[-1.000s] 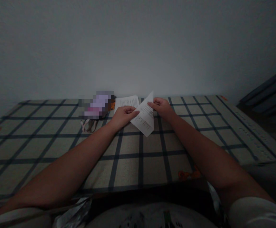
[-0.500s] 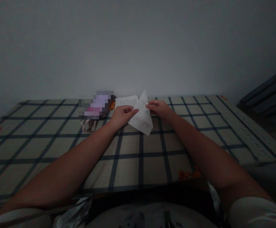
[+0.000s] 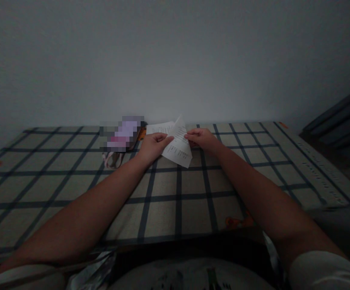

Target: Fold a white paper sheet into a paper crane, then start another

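Observation:
A sheet of printed paper (image 3: 178,151), folded to a point at its top, is held between both hands above the table. My left hand (image 3: 154,146) pinches its left edge, the thumb lying on the printed face. On the opposite edge my right hand (image 3: 202,139) is closed, thumb and fingers pressed on the paper. Behind the left hand another printed paper (image 3: 158,128) lies flat near the wall; the hand and the held sheet cover part of it.
A checked tablecloth (image 3: 163,217) covers the table, which stands against a plain wall (image 3: 175,60). Left of the papers lies a blurred pink and purple item (image 3: 126,135) with a strap (image 3: 113,160). Dark ridged material (image 3: 340,121) is at the far right.
The held paper has tilted flatter, its lower corner rising a little and its top tip shifting slightly left. Both hands keep their grip almost in place.

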`<state>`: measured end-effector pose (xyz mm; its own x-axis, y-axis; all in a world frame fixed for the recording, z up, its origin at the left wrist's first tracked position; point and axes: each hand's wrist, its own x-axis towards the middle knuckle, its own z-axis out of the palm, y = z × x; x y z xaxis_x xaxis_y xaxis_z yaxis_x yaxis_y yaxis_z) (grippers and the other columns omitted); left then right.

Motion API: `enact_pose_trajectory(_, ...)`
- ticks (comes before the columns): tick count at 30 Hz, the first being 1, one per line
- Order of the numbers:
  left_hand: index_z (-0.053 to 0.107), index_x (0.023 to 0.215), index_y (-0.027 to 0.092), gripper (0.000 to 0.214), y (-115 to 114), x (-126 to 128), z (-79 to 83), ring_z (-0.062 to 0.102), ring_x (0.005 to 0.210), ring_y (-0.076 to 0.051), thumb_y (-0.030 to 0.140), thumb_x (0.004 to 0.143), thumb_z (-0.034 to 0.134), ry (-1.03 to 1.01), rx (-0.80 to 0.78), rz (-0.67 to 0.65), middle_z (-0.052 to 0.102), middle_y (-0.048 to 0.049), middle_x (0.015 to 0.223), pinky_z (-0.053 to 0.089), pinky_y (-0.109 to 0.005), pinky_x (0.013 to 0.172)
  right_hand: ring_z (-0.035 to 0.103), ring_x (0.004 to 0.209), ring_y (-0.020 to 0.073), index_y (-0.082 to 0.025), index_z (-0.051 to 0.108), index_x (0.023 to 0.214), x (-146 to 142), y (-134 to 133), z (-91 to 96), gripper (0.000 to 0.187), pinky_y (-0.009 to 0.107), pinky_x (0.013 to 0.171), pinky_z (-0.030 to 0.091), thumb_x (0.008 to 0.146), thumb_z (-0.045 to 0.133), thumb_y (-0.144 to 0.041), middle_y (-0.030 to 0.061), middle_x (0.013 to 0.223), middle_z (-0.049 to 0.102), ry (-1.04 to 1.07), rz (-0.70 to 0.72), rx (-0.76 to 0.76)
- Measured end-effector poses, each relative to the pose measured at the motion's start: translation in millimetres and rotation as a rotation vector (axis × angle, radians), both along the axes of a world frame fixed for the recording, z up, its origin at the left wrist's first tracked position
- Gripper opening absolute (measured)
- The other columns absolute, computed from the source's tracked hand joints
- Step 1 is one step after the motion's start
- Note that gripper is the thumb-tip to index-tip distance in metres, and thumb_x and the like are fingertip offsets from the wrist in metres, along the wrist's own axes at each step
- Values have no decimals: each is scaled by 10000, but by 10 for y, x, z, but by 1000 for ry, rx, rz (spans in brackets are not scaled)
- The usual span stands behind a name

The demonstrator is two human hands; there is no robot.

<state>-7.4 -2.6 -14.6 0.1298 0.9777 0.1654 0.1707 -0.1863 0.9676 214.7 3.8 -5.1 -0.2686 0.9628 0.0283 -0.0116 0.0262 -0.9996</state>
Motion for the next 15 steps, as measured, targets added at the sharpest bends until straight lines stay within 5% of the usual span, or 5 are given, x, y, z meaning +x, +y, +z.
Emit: enact_pose_trajectory(15,742,829,128,446,43,-3,-42,651,648,-172,534,667,829,-79,-2,37,750,-81,792,463,-258,569,634,642,117,-157,735,807,-6,-12,-32,120,236,594,521,814,751,-276,29,751,727,-123,-54,70)
